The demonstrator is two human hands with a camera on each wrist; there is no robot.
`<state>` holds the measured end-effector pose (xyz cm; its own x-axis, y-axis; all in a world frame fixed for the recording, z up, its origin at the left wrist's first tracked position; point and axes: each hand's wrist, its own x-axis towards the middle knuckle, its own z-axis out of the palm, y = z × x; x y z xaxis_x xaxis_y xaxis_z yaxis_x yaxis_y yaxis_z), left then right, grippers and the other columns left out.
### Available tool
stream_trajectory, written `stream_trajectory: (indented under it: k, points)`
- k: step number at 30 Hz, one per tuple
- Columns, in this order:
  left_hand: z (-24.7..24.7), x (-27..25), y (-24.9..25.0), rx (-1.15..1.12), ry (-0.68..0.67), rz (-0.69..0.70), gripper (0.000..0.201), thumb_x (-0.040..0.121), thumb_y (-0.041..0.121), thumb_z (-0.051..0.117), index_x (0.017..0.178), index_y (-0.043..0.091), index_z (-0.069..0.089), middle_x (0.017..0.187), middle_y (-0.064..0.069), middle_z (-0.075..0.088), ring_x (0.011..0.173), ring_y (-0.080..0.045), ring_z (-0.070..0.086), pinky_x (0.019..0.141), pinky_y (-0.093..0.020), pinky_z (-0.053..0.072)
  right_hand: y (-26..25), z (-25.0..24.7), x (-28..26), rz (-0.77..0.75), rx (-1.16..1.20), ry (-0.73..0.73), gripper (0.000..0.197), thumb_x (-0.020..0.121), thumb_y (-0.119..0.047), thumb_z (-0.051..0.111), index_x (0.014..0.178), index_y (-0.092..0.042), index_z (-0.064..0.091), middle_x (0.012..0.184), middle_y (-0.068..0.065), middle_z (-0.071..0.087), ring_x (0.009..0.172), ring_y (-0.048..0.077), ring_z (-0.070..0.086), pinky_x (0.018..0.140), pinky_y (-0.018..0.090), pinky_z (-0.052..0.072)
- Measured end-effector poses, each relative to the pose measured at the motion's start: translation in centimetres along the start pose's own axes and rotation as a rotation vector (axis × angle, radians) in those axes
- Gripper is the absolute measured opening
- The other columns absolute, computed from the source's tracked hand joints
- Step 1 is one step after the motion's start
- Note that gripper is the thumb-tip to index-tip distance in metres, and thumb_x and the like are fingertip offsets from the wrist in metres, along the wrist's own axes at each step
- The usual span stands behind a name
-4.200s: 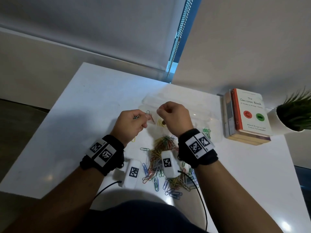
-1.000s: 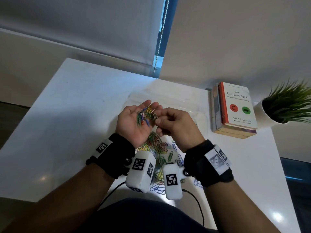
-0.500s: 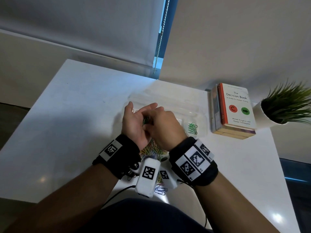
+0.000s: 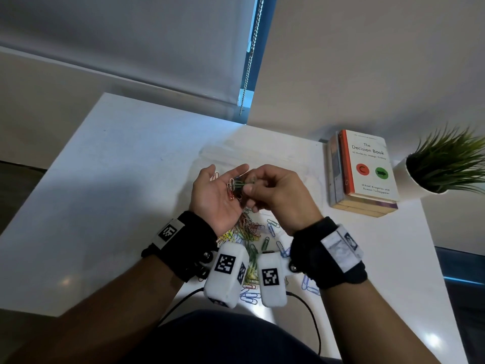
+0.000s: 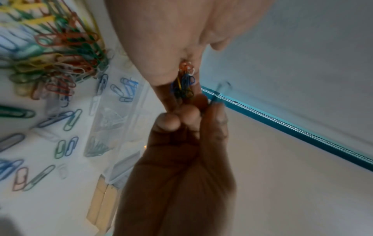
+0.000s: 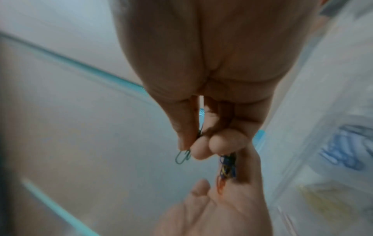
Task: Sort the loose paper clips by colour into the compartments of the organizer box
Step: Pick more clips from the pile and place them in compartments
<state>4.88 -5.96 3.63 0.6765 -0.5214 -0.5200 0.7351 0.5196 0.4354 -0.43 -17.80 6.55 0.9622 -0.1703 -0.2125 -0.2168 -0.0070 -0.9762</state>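
Observation:
My left hand point(image 4: 223, 186) is held palm up above the table, and a small bunch of mixed clips point(image 4: 233, 189) lies in its palm. My right hand point(image 4: 249, 183) is right beside it and pinches a green paper clip point(image 4: 245, 183) between thumb and fingertips; the same green paper clip point(image 6: 182, 157) sticks out below the thumb in the right wrist view. The clear organizer box point(image 4: 304, 166) lies behind both hands, mostly hidden. Its compartments point(image 5: 113, 127) hold blue and green clips. The loose pile of clips point(image 4: 249, 229) is on the table under my wrists.
A stack of books point(image 4: 364, 172) lies right of the box, with a potted plant point(image 4: 443, 164) beside it at the table's right edge. Single loose clips point(image 4: 309, 285) are scattered near the front edge. A blind chain point(image 4: 249, 56) hangs behind the table.
Half a second ago my right hand covered the left palm. It has drawn back to the right with a green clip pinched, and the left palm with its bunch shows again.

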Motion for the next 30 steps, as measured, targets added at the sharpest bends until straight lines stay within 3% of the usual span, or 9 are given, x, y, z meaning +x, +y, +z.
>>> stream_trajectory:
  k: [3, 7, 11, 16, 23, 30]
  points:
    - [-0.1, 0.1, -0.2, 0.003, -0.03, -0.021, 0.05, 0.096, 0.041, 0.03, 0.108, 0.002, 0.058, 0.089, -0.019, 0.063, 0.062, -0.029, 0.058, 0.052, -0.031, 0.049, 0.1, -1.0, -0.3, 0.032, 0.181, -0.055, 0.015, 0.084, 0.01, 0.058, 0.078, -0.003, 0.059, 0.067, 0.013, 0.063, 0.051, 0.017, 0.056, 0.05, 0.024, 0.048]
    - [0.0, 0.2, -0.2, 0.01, -0.05, -0.023, 0.044, 0.097, 0.036, 0.032, 0.103, 0.001, 0.059, 0.084, -0.015, 0.068, 0.059, -0.023, 0.06, 0.054, -0.028, 0.052, 0.5, -1.8, -0.3, 0.059, 0.343, -0.084, 0.012, 0.083, 0.008, 0.055, 0.08, -0.003, 0.057, 0.069, 0.011, 0.065, 0.052, 0.014, 0.058, 0.051, 0.023, 0.05]
    - [-0.2, 0.3, 0.2, -0.019, -0.046, -0.001, 0.041, 0.099, 0.032, 0.034, 0.102, -0.001, 0.06, 0.089, -0.017, 0.069, 0.075, -0.027, 0.068, 0.069, -0.032, 0.059, 0.7, -3.2, -0.3, 0.054, 0.375, -0.042, 0.012, 0.084, 0.008, 0.053, 0.079, -0.003, 0.055, 0.066, 0.011, 0.064, 0.05, 0.015, 0.055, 0.05, 0.024, 0.048]
    - [-1.1, 0.7, 0.9, -0.052, 0.033, 0.052, 0.037, 0.099, 0.03, 0.036, 0.098, 0.002, 0.06, 0.085, -0.014, 0.069, 0.08, -0.027, 0.069, 0.086, -0.034, 0.053, 1.5, -6.8, 0.1, 0.055, 0.166, 0.159, 0.018, 0.087, 0.011, 0.051, 0.076, -0.004, 0.054, 0.066, 0.012, 0.062, 0.05, 0.019, 0.051, 0.052, 0.027, 0.046]
    - [-0.6, 0.9, 0.5, -0.024, 0.048, 0.069, 0.036, 0.099, 0.027, 0.035, 0.094, 0.003, 0.061, 0.081, -0.012, 0.069, 0.079, -0.025, 0.068, 0.081, -0.032, 0.055, 2.8, -8.8, 1.5, 0.137, -0.37, 0.242, 0.016, 0.083, 0.003, 0.062, 0.071, -0.006, 0.056, 0.064, 0.011, 0.064, 0.051, 0.022, 0.056, 0.055, 0.035, 0.049]
    - [-0.4, 0.8, 0.1, -0.009, 0.028, 0.055, 0.035, 0.099, 0.027, 0.036, 0.094, 0.002, 0.061, 0.082, -0.012, 0.069, 0.079, -0.026, 0.068, 0.08, -0.031, 0.056, 3.2, -10.9, 1.5, 0.239, -0.801, 0.271, 0.009, 0.084, -0.007, 0.062, 0.076, -0.012, 0.061, 0.07, 0.004, 0.069, 0.052, 0.01, 0.062, 0.045, 0.018, 0.04]
